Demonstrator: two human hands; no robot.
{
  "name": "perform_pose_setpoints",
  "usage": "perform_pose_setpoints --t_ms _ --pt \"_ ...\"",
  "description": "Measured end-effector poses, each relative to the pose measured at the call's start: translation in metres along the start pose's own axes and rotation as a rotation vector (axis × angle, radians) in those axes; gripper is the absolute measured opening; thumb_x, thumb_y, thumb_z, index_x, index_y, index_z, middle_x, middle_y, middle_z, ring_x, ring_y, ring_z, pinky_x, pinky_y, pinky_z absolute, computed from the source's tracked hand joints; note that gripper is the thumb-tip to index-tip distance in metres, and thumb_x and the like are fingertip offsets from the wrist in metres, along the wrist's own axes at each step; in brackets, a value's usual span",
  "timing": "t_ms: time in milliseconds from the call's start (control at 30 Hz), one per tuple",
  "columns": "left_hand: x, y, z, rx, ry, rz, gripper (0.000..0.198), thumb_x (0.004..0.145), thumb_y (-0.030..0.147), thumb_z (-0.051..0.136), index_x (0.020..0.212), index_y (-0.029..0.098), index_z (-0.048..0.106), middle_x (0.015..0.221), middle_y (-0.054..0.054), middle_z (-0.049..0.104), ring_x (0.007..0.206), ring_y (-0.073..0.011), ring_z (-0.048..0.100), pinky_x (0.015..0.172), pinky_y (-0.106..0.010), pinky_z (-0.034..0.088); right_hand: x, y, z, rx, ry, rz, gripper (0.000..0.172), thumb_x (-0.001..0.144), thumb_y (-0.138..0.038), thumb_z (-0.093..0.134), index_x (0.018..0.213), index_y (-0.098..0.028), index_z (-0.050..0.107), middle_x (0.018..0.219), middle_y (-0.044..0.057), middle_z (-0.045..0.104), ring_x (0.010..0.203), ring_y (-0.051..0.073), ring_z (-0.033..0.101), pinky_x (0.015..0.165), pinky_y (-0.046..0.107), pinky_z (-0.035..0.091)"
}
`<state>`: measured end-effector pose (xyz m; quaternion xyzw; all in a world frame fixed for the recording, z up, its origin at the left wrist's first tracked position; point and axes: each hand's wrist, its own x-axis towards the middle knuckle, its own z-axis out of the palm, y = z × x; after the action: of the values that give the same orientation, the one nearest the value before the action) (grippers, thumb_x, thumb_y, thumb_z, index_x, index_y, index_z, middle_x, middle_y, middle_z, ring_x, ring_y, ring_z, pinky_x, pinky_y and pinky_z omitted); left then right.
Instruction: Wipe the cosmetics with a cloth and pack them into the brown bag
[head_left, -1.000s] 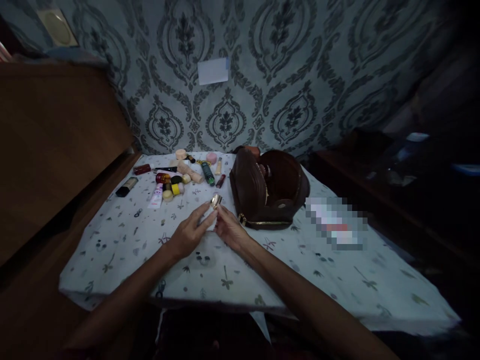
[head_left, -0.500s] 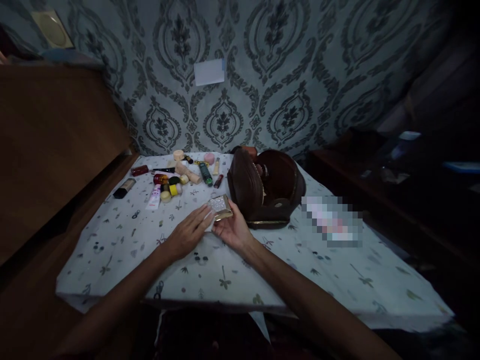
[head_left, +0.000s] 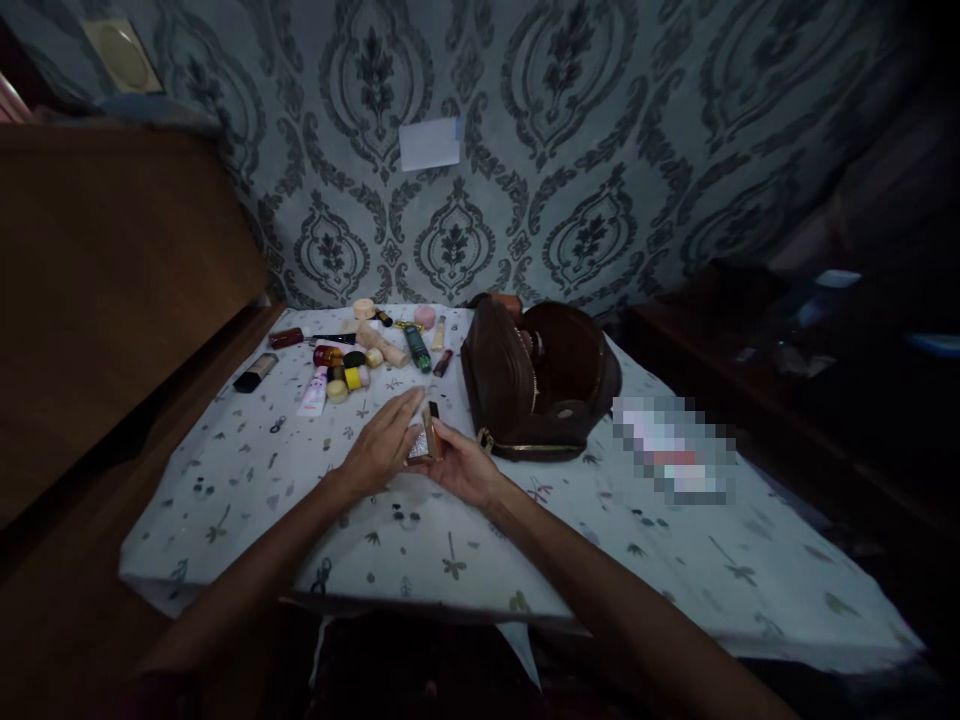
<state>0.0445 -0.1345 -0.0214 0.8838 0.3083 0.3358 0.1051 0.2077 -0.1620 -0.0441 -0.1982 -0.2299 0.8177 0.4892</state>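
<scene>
A small glittery silver compact case [head_left: 422,442] with a gold edge stands tilted between my hands, above the front middle of the table. My right hand [head_left: 469,465] grips it from the right, fingers wrapped round its side. My left hand [head_left: 382,445] presses on it from the left, fingers stretched together along it and partly covering the glittery face. Just behind and to the right sits a brown leather bag [head_left: 495,385], unzipped and gaping, its inside dark.
Cosmetics lie at the back left of the patterned tablecloth [head_left: 262,510]: a green tube [head_left: 417,350], a pink-and-white tube [head_left: 313,392], a black-capped bottle [head_left: 256,372] and several small jars. A blurred-out item [head_left: 675,450] lies right of the bag. A wooden cabinet [head_left: 120,280] borders the left.
The compact case has been turned from lying face up to standing on edge, and has come slightly left and down. My left fingers now reach up along it.
</scene>
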Motion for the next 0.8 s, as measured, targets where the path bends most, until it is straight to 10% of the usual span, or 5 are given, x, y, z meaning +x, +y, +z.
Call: perform_pose_setpoints --t_ms 367,800 --pt "-0.019 -0.015 -0.001 -0.229 -0.044 -0.215 0.08 0.089 0.055 0.057 0.152 0.015 0.029 0.145 -0.019 0.044 0.134 -0.0332 0.043 0.113 -0.045 0.035 0.006 -0.005 -0.002 0.097 0.041 -0.108 0.014 0.094 -0.03 0.059 0.103 -0.022 0.066 0.097 0.002 0.075 0.084 0.017 0.069 0.073 0.031 0.06" --pt "-0.019 -0.008 -0.006 -0.204 0.126 -0.318 0.041 0.088 0.044 0.06 0.119 0.017 0.064 0.114 -0.01 0.07 0.105 -0.0264 0.064 0.093 -0.036 0.048 0.004 -0.007 -0.005 -0.105 -0.006 -0.172 0.033 0.077 -0.028 0.079 0.103 -0.023 0.059 0.106 0.003 0.074 0.091 0.021 0.072 0.083 0.042 0.061"
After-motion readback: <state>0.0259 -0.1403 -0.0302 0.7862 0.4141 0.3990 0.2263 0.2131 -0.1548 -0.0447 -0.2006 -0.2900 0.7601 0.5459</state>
